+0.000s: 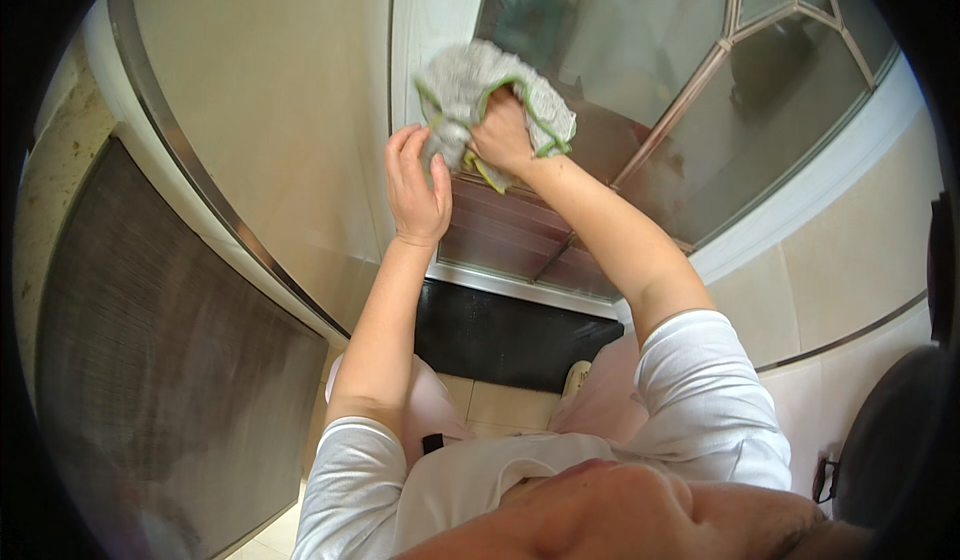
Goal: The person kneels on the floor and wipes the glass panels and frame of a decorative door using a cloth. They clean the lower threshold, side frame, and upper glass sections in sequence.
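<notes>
A grey cleaning cloth [469,72] with green edging is bunched against the lower left part of a glass door panel [652,57] and its white frame [431,12]. My right hand [504,131] holds the cloth, its fingers hidden in the folds. Motion blurs part of the cloth. My left hand [420,185] is just to the left, thumb and fingers curved around a hanging grey corner of it. Whether those fingers grip the corner is not clear.
Bronze-coloured strips [675,110] divide the glass. Below the door lies a black threshold slab [510,335], then beige floor tiles [499,402]. On the left are a beige wall panel [277,95] and a dark brown panel [172,357]. A dark rounded object [889,440] stands at right.
</notes>
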Demonstrator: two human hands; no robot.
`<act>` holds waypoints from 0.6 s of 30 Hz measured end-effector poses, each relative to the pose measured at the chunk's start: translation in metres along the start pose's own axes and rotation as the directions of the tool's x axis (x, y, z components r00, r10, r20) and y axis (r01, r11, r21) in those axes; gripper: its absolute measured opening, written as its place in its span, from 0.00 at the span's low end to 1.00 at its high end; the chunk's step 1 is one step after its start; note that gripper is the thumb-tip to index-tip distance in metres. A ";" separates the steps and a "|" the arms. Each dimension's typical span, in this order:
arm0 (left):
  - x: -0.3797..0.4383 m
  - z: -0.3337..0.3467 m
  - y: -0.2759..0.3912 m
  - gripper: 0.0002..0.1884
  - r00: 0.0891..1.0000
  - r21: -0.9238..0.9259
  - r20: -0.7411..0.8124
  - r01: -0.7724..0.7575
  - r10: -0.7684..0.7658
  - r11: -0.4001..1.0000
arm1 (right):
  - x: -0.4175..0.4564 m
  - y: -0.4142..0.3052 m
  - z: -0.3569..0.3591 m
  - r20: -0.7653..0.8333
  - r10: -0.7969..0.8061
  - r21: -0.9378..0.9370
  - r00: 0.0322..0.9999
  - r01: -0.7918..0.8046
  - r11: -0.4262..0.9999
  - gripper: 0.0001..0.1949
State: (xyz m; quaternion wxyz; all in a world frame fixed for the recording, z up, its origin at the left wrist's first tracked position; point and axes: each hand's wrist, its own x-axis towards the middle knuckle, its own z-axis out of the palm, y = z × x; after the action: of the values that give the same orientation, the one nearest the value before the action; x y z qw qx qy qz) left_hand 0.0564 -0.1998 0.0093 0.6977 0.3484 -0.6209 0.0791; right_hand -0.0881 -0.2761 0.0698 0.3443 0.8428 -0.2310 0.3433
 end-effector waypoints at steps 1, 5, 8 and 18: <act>-0.001 0.006 0.003 0.21 0.999 0.012 0.036 -0.007 0.007 1.000 | -0.033 0.010 0.006 0.021 -0.057 -0.008 0.998 0.057 0.998 0.19; -0.008 0.003 -0.008 0.27 0.989 0.126 0.147 -0.005 -0.013 0.992 | -0.060 0.028 -0.037 0.183 -0.026 -0.034 0.983 0.033 0.999 0.16; -0.013 0.014 -0.006 0.30 0.981 0.148 0.194 -0.003 -0.026 0.989 | -0.059 0.081 -0.083 0.045 -0.083 -0.116 0.996 0.088 0.989 0.17; -0.020 0.030 0.003 0.35 0.956 0.208 0.283 0.016 -0.076 0.978 | 0.039 0.170 -0.285 -0.230 0.084 -0.671 0.970 -0.221 0.707 0.28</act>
State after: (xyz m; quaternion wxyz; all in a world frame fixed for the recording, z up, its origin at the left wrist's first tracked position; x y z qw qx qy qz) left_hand 0.0263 -0.2091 -0.0081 0.5616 0.4403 -0.6966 0.0740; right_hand -0.2879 -0.1830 0.3206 0.6238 0.5958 -0.3791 0.3349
